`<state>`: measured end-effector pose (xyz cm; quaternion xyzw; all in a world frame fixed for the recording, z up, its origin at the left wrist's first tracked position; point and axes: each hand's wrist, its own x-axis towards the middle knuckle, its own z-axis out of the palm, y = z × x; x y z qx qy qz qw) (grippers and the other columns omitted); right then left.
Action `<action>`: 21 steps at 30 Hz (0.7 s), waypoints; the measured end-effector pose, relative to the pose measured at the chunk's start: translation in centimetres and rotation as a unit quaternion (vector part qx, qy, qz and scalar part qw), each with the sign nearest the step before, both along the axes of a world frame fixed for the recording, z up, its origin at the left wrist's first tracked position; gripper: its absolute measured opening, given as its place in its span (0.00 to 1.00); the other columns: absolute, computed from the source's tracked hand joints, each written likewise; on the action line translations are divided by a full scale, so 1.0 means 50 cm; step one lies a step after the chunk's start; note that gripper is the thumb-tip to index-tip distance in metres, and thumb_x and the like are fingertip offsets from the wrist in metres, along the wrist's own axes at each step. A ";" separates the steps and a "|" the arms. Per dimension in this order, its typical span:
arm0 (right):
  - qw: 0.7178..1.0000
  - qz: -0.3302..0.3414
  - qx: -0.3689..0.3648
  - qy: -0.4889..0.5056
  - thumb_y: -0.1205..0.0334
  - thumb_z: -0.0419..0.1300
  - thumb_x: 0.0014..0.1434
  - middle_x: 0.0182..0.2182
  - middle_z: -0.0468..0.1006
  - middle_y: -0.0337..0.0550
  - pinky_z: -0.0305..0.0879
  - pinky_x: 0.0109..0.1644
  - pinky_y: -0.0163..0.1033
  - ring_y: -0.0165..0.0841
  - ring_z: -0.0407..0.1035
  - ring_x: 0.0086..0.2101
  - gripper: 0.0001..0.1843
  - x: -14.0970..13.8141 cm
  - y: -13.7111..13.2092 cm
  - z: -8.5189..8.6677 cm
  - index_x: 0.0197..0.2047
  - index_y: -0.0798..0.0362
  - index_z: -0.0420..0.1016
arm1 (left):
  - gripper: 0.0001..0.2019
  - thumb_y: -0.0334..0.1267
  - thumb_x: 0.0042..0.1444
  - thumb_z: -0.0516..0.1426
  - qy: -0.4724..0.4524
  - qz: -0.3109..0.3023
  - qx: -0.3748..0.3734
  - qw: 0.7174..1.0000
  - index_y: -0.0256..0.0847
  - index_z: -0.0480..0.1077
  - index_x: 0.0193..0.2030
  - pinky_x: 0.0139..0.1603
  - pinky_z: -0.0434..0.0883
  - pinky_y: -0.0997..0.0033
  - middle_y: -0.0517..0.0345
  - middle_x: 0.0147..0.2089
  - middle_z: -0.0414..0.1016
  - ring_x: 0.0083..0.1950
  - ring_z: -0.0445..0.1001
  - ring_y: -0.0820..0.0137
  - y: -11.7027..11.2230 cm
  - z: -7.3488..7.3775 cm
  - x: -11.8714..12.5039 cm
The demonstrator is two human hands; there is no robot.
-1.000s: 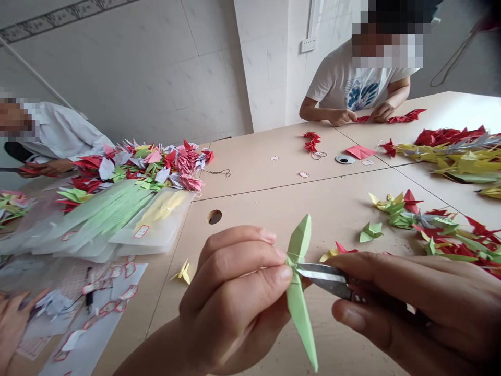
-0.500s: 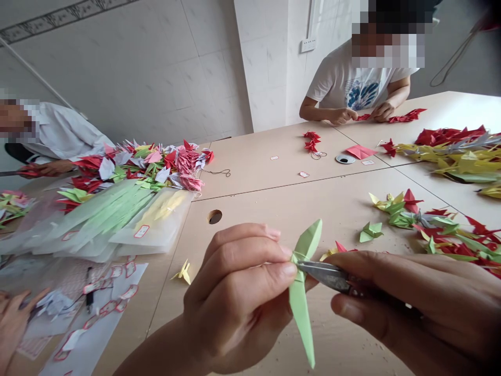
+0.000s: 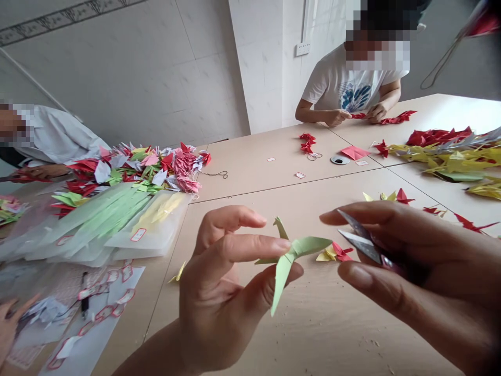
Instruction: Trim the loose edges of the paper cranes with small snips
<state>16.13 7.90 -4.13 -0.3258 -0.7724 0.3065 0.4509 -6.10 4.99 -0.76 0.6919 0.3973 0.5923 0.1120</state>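
My left hand [image 3: 223, 277] holds a pale green paper crane [image 3: 291, 256] between thumb and fingers, with its wings spread and tilted. My right hand [image 3: 415, 250] is shut on small steel thread snips [image 3: 362, 240], whose two blades stand apart. The blade tips point left, a short gap from the crane and touching nothing. Just beyond the crane, a small yellow and red paper crane [image 3: 332, 254] lies on the pale wooden table [image 3: 313, 324], with scraps of paper near my hands.
Heaped paper cranes lie at the far left [image 3: 144, 169] and right [image 3: 450, 156]. Plastic bags of green paper strips [image 3: 97, 222] lie beside me. A co-worker's hands [image 3: 354, 115] handle red cranes across the table. Another person sits left, and a further hand [image 3: 8, 324] shows lower left.
The snips have left the crane and moved right, their blades now apart. My left hand has turned the crane from nearly upright to a tilted position. The view has shifted slightly.
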 end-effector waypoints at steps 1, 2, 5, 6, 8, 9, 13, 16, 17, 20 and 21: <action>0.999 0.008 -0.042 -0.004 0.22 0.70 0.84 0.31 0.87 0.39 0.72 0.21 0.33 0.34 0.75 0.23 0.30 -0.008 0.001 0.006 0.55 0.39 0.96 | 0.21 0.56 0.70 0.86 -0.017 -0.009 -0.019 1.000 0.54 0.88 0.60 0.66 0.95 0.44 0.50 0.61 0.95 0.66 0.94 0.48 0.001 0.003 0.005; 0.997 0.014 -0.082 -0.009 0.18 0.70 0.81 0.28 0.84 0.40 0.68 0.19 0.34 0.34 0.71 0.21 0.35 -0.015 0.001 0.013 0.46 0.42 0.95 | 0.21 0.56 0.70 0.85 -0.034 -0.017 -0.038 0.999 0.53 0.89 0.59 0.65 0.95 0.46 0.49 0.60 0.95 0.65 0.94 0.48 -0.001 0.002 0.006; 0.992 0.025 -0.123 -0.013 0.18 0.73 0.77 0.21 0.70 0.37 0.58 0.16 0.34 0.31 0.61 0.19 0.42 -0.030 0.001 0.033 0.27 0.45 0.80 | 0.17 0.53 0.70 0.85 -0.082 -0.045 -0.095 0.991 0.51 0.90 0.55 0.60 0.94 0.52 0.50 0.52 0.96 0.57 0.95 0.51 -0.024 -0.020 -0.008; 0.993 0.025 -0.118 -0.015 0.20 0.74 0.76 0.20 0.68 0.36 0.57 0.17 0.34 0.31 0.60 0.19 0.42 -0.030 0.001 0.036 0.25 0.44 0.76 | 0.15 0.50 0.71 0.85 -0.097 -0.060 -0.111 0.987 0.50 0.90 0.53 0.57 0.93 0.55 0.51 0.49 0.96 0.53 0.95 0.54 -0.033 -0.030 -0.016; 0.995 0.011 -0.098 -0.031 0.23 0.74 0.77 0.20 0.68 0.36 0.58 0.19 0.35 0.32 0.62 0.20 0.39 -0.016 0.003 0.033 0.27 0.44 0.77 | 0.10 0.41 0.71 0.85 -0.132 -0.092 -0.132 0.978 0.49 0.91 0.49 0.53 0.92 0.64 0.54 0.44 0.96 0.47 0.94 0.60 -0.048 -0.047 -0.031; 0.995 -0.002 -0.085 -0.044 0.24 0.75 0.77 0.21 0.69 0.37 0.60 0.20 0.36 0.33 0.64 0.22 0.37 -0.002 0.005 0.026 0.30 0.44 0.80 | 0.10 0.36 0.70 0.85 -0.153 -0.104 -0.142 0.973 0.49 0.92 0.48 0.52 0.90 0.68 0.56 0.44 0.96 0.46 0.93 0.63 -0.053 -0.052 -0.035; 0.994 -0.059 -0.042 -0.082 0.23 0.77 0.74 0.25 0.72 0.38 0.67 0.27 0.40 0.40 0.71 0.28 0.31 0.077 0.015 -0.021 0.40 0.43 0.86 | 0.14 0.29 0.67 0.86 -0.236 -0.126 -0.189 0.945 0.50 0.92 0.48 0.51 0.87 0.78 0.61 0.46 0.96 0.48 0.94 0.69 -0.054 -0.057 -0.031; 0.993 -0.070 -0.024 -0.090 0.23 0.77 0.75 0.25 0.73 0.39 0.68 0.28 0.42 0.42 0.73 0.29 0.30 0.115 0.019 -0.045 0.43 0.42 0.87 | 0.13 0.36 0.69 0.85 -0.252 -0.159 -0.226 0.927 0.47 0.87 0.46 0.45 0.85 0.76 0.60 0.43 0.91 0.43 0.89 0.69 -0.043 -0.059 -0.020; 0.993 -0.069 -0.020 -0.091 0.23 0.76 0.75 0.25 0.73 0.39 0.69 0.28 0.42 0.42 0.73 0.29 0.30 0.116 0.018 -0.049 0.43 0.42 0.87 | 0.15 0.40 0.70 0.85 -0.251 -0.166 -0.242 0.923 0.46 0.84 0.45 0.42 0.84 0.75 0.59 0.43 0.90 0.40 0.86 0.70 -0.040 -0.062 -0.018; 0.994 -0.057 -0.012 -0.097 0.23 0.75 0.76 0.25 0.73 0.38 0.67 0.28 0.42 0.41 0.73 0.27 0.30 0.093 0.007 -0.049 0.45 0.42 0.88 | 0.20 0.48 0.70 0.81 -0.226 -0.156 -0.308 0.911 0.46 0.77 0.41 0.39 0.80 0.72 0.58 0.43 0.86 0.36 0.79 0.70 -0.035 -0.077 -0.019; 0.994 -0.053 -0.009 -0.100 0.23 0.74 0.77 0.24 0.73 0.38 0.66 0.27 0.42 0.40 0.71 0.26 0.30 0.083 0.002 -0.047 0.45 0.41 0.88 | 0.19 0.49 0.69 0.79 -0.212 -0.146 -0.332 0.908 0.47 0.75 0.40 0.39 0.79 0.71 0.59 0.40 0.84 0.35 0.78 0.70 -0.037 -0.084 -0.022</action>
